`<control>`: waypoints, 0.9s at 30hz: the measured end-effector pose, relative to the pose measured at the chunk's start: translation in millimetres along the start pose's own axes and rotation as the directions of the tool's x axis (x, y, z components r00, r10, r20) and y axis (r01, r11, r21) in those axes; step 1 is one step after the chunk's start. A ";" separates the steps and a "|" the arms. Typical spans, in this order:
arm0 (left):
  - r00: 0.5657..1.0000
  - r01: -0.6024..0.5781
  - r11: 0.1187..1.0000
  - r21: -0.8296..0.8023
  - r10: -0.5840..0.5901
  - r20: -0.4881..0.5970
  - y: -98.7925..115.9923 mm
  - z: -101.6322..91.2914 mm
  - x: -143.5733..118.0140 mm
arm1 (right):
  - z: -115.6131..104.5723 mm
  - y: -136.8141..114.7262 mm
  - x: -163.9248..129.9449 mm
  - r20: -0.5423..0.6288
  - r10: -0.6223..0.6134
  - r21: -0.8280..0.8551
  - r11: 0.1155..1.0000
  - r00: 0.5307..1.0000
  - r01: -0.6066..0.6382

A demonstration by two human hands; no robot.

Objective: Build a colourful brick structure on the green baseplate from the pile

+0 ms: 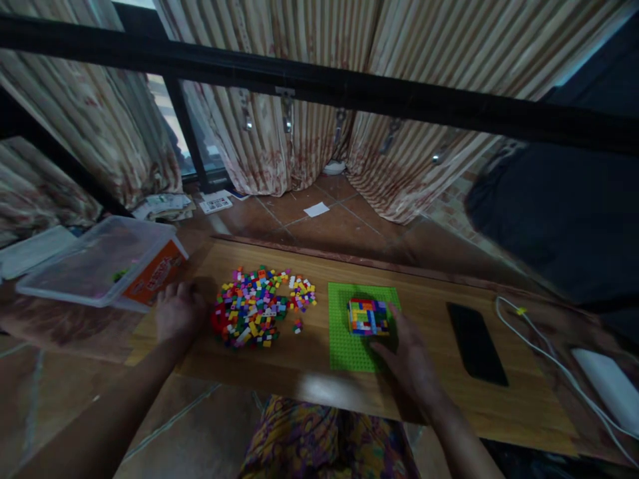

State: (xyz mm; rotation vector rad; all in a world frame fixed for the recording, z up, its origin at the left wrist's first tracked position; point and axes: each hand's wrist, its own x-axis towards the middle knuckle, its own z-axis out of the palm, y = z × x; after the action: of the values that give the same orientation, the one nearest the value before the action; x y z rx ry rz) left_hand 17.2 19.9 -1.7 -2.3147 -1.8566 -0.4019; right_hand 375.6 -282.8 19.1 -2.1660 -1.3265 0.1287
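Observation:
A block of multicoloured toy bricks (368, 317) sits on a green baseplate (344, 356) on the wooden table. My right hand (410, 356) is at the block's right side, thumb and fingers apart. Its fingertips reach the block's right edge; whether they touch it I cannot tell. My left hand (178, 313) rests on the table at the left, fingers curled in, with nothing visible in it. Beside it lies a red piece (218, 319), at the edge of a spread pile of small loose bricks (257, 309).
A clear plastic box (100, 256) with an orange label stands at the left. A black phone (476, 342) lies right of my right hand. Farther right are a white cable (544, 342) and a white device (606, 386). A dark rail (319, 73) crosses before the curtains (299, 133).

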 end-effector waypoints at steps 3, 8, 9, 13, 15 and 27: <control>0.999 -0.013 0.999 -0.038 0.012 -0.032 0.5 0.7 -1.7 | -6.5 -18.1 -7.0 -0.118 -0.054 -0.039 0.998 0.992 0.050; 0.998 0.010 0.997 -0.075 -0.014 -0.053 1.6 2.2 -3.5 | 3.5 -57.9 -18.3 -0.143 -0.128 0.011 0.991 0.982 0.130; 0.998 0.016 0.997 -0.081 -0.020 -0.053 1.5 2.8 -3.8 | 9.0 -65.5 -20.6 -0.107 -0.153 0.030 0.987 0.982 0.157; 0.998 0.029 0.994 -0.110 -0.036 -0.060 1.1 5.1 -4.6 | 36.3 -91.3 -27.1 0.051 -0.255 0.112 0.962 0.966 0.248; 0.997 0.033 0.991 -0.128 -0.041 -0.060 1.4 5.1 -5.0 | 49.9 -102.0 -25.9 0.117 -0.307 0.148 0.946 0.945 0.289; 0.998 0.042 0.989 -0.140 -0.049 -0.049 3.6 3.1 -8.5 | 103.1 -175.3 -24.8 0.205 -0.594 0.316 0.792 0.777 0.522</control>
State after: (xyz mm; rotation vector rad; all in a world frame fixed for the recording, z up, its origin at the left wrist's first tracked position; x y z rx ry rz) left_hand 19.3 12.0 -7.0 -2.3267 -1.9168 -0.6104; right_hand 187.6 -201.4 21.6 -1.4996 -1.9683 0.3651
